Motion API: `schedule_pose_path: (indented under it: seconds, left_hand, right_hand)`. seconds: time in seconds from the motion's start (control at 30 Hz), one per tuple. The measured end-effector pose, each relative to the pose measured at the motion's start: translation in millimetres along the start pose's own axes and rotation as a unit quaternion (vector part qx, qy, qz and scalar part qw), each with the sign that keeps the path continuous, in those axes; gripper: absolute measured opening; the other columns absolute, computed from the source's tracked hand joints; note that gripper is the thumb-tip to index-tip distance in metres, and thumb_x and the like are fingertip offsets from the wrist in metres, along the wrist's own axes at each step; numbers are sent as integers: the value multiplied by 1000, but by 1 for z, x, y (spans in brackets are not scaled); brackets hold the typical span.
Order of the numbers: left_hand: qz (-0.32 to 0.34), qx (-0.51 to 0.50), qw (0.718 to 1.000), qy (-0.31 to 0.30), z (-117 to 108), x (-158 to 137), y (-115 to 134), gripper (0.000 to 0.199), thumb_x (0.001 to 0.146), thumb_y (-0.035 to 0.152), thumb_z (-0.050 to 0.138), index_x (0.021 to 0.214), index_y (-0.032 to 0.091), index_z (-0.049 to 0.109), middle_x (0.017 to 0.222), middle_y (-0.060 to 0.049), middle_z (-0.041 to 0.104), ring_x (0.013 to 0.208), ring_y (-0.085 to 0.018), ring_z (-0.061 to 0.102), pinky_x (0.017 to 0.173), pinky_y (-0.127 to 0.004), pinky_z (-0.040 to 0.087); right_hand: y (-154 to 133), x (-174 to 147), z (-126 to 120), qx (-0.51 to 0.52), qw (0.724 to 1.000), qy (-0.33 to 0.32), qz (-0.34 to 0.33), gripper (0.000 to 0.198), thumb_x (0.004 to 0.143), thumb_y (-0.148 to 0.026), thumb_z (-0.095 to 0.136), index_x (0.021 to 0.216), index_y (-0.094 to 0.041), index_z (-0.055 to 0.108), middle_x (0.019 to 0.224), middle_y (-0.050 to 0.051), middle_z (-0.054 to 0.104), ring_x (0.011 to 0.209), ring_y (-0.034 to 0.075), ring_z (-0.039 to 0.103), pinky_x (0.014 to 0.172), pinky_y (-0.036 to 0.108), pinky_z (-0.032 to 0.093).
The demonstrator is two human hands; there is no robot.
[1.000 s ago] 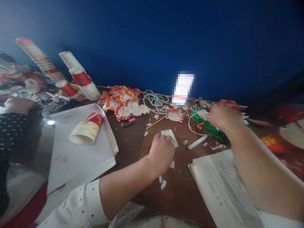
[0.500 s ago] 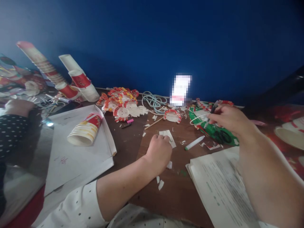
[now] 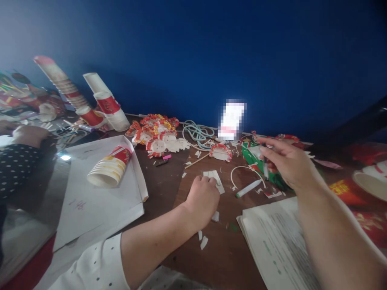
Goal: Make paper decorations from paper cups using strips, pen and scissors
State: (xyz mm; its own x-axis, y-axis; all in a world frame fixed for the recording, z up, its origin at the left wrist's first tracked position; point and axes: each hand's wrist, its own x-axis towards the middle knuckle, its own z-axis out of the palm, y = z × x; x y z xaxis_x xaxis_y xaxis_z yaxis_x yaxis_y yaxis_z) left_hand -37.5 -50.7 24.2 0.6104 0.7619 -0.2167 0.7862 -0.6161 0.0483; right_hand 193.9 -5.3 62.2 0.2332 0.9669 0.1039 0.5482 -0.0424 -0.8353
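My left hand [image 3: 203, 202] rests on the brown table with its fingers curled down over a small piece of white paper [image 3: 217, 182]. Part of the paper is hidden beneath them. Above the green sheet [image 3: 248, 152] at the right, my right hand [image 3: 286, 163] holds a slim pen [image 3: 266, 171], pointing down between thumb and fingers. Close by lie a thin white ring [image 3: 232, 176] and a white marker with a green tip [image 3: 248, 188]. A red-rimmed paper cutout [image 3: 220, 153] lies beyond my left hand.
Stacked paper cups [image 3: 110, 108] lean at the back left. More cups [image 3: 107, 169] lie on a white box lid [image 3: 78, 217]. Red-and-white cutouts [image 3: 157, 137], a pale blue cord [image 3: 196, 133] and a lit phone [image 3: 232, 119] stand along the wall. A person's sleeve [image 3: 18, 169] shows at left; printed papers [image 3: 272, 241] lie front right.
The white ring, earlier up by my right hand, now lies lower on the table around the marker's end. My right hand has shifted slightly, its fingers more extended. My left hand stays in place.
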Motion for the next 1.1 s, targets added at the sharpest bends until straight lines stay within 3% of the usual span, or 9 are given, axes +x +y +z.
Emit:
schedule_pose_path:
  seconds: [0.17, 0.27, 0.33, 0.5, 0.63, 0.73, 0.83, 0.93, 1.1]
  left_hand:
    - [-1, 9, 1000, -7, -2, 0, 1, 26, 89, 11, 51, 102, 11, 73, 108, -16, 65, 104, -29, 60, 86, -41, 47]
    - [1, 18, 1000, -6, -3, -1, 1, 24, 88, 11, 52, 101, 10, 73, 109, -16, 65, 104, -29, 60, 88, -41, 47]
    - [1, 17, 1000, -7, -4, -1, 1, 23, 88, 12, 53, 101, 9, 72, 108, -16, 65, 104, -28, 61, 89, -40, 48]
    - [1, 20, 1000, -3, -3, -1, 1, 23, 89, 12, 52, 101, 10, 72, 107, -15, 65, 103, -28, 61, 88, -40, 49]
    - [1, 23, 1000, 6, -1, -1, 1, 22, 89, 11, 53, 100, 9, 72, 107, -16, 65, 103, -28, 61, 87, -40, 49]
    - [2, 20, 1000, 7, -1, -1, 2, 22, 89, 12, 53, 99, 8, 72, 106, -16, 64, 104, -28, 61, 86, -40, 49]
    - [3, 18, 1000, 6, -2, -2, 2, 23, 90, 12, 51, 99, 9, 72, 105, -16, 64, 104, -29, 61, 86, -40, 49]
    - [4, 17, 1000, 6, -2, -1, 2, 23, 90, 13, 52, 98, 10, 73, 106, -16, 65, 104, -28, 61, 86, -40, 48]
    - [2, 22, 999, 27, 4, 1, 3, 24, 90, 14, 53, 100, 11, 74, 105, -16, 65, 101, -27, 61, 85, -39, 47]
  right_hand:
    - [4, 0, 2, 116, 991, -65, 2, 25, 83, -40, 65, 100, -24, 72, 87, 4, 66, 60, 10, 56, 53, 24, 50]
    - [14, 2, -5, 220, 967, -125, 14, 33, 76, -36, 72, 106, -25, 67, 91, 3, 64, 79, 16, 64, 70, 30, 58]
    - [20, 3, -8, 222, 965, -140, 17, 43, 72, -36, 78, 110, -25, 63, 88, 1, 62, 83, 18, 66, 74, 32, 57]
    - [31, 11, -4, -38, 992, -113, -47, 31, 74, -44, 75, 89, -24, 57, 71, -2, 60, 65, 17, 62, 62, 30, 47]
    - [28, 16, 11, -324, 935, -133, -60, 17, 78, -36, 69, 88, -26, 59, 78, -1, 69, 68, 18, 60, 58, 28, 34]
    - [21, 15, 24, -440, 881, -162, -57, 11, 81, -24, 59, 91, -27, 61, 80, 0, 71, 69, 19, 60, 56, 29, 28]
    - [19, 13, 33, -476, 856, -178, -93, 21, 80, -14, 49, 91, -27, 62, 83, 2, 71, 69, 20, 59, 56, 29, 25]
    - [17, 13, 30, -472, 856, -187, -101, 25, 78, -11, 49, 92, -27, 62, 83, 2, 71, 67, 19, 60, 56, 29, 26]
    - [17, 7, -4, -354, 918, -162, -79, 11, 80, -30, 59, 89, -26, 60, 72, -1, 66, 58, 17, 56, 54, 28, 34]
